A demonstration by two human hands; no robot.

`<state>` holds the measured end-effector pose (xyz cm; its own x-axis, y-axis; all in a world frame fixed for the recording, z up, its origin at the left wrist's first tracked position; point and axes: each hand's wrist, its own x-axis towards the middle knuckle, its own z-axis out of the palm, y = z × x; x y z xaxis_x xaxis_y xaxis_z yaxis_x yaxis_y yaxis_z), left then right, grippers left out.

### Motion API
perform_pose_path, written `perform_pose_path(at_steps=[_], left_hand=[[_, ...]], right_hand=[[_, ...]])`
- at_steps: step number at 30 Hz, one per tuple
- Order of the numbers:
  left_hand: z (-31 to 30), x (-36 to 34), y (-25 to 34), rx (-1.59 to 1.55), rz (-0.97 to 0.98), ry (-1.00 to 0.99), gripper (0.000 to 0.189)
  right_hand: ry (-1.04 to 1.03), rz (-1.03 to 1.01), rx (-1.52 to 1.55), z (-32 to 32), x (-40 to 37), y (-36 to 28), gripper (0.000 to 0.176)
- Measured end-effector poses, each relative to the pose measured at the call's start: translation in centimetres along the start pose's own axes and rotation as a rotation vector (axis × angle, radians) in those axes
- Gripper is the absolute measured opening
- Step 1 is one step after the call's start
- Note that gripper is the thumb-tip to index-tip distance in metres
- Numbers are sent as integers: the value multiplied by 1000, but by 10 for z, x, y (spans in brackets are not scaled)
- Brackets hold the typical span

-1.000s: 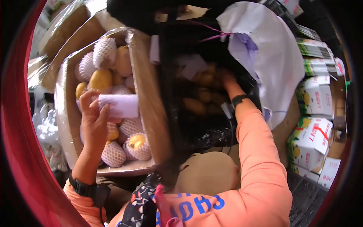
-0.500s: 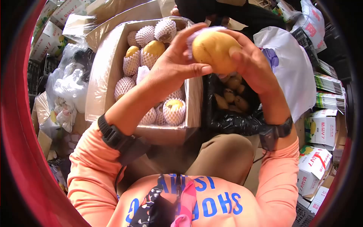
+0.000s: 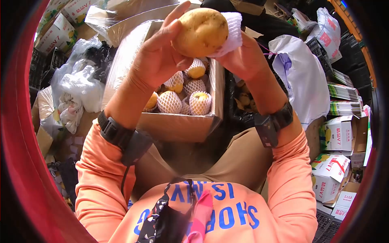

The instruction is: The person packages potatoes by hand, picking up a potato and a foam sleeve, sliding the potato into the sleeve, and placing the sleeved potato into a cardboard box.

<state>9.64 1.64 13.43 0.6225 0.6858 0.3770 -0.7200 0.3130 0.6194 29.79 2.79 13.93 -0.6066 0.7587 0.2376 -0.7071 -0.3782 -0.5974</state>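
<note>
A large yellow mango (image 3: 200, 32) is raised above the carton, with my left hand (image 3: 156, 54) closed around its left side. My right hand (image 3: 245, 56) grips a white foam net sleeve (image 3: 230, 35) against the mango's right end. Most of the mango's skin is uncovered. Below my hands, the cardboard carton (image 3: 178, 126) holds several mangoes in white foam nets, including a netted mango (image 3: 200, 103) in its near right corner. To the right of the carton, loose bare mangoes (image 3: 244, 99) lie in a container lined with black plastic, partly hidden behind my right forearm.
A white sack (image 3: 304, 85) stands at the right, near stacked printed cartons (image 3: 331, 172). Clear plastic bags (image 3: 79, 85) lie left of the carton. Farther back are another printed carton (image 3: 56, 34) and clear wrap (image 3: 103, 20). My bent knees flank the space before the carton.
The mango has moved left and upward, turning in my hands. The foam sleeve, earlier behind its left side, now shows at its right end in my right hand. The view has shifted slightly.
</note>
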Motion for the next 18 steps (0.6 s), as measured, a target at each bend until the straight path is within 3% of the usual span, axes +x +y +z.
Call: perform_pose_path(at_steps=[1,2,3,4,5,6,7,8,9,10,11,12,14,15,17,18], left_hand=[[5,-1,-1,42,32,149,60],[3,-3,2,45,32,151,60],[1,-4,7,286,27,253,64],[1,-4,11,526,18,353,68],[6,0,7,859,64,485,73],[-8,1,2,862,59,484,73],[-32,1,-7,1281,157,576,73],[-47,0,-10,1704,260,655,73],[-47,0,-3,1648,71,781,71],[-54,-2,7,1708,-9,854,66],[-61,-6,18,1925,-15,907,59],[-71,-11,31,1790,-140,969,59],[-108,-26,47,1693,-273,844,57],[-147,-36,49,1219,-363,793,53],[-119,-24,33,1321,-616,824,53],[-182,-47,23,1298,-546,577,57]], right_hand=[[-26,-49,-183,1,0,-1,34],[-54,-97,-368,4,1,-2,34],[244,-228,-603,13,0,2,36],[241,-232,-599,19,-3,5,36],[358,-322,-1124,23,-8,8,39],[472,-401,-1652,23,-12,10,42],[296,-492,-1744,20,-11,17,49],[175,-398,-1484,13,-10,24,51],[246,-376,-1430,10,-11,17,50],[312,-353,-1373,5,-14,4,49],[416,-370,-1508,-2,-18,-14,46],[507,-355,-1441,-21,-26,-32,41],[647,-165,-1419,-50,-56,-73,32],[700,-71,-1401,-64,-75,-90,31],[800,81,-1363,-93,-118,-114,28],[869,145,-1353,-108,-137,-119,28]])
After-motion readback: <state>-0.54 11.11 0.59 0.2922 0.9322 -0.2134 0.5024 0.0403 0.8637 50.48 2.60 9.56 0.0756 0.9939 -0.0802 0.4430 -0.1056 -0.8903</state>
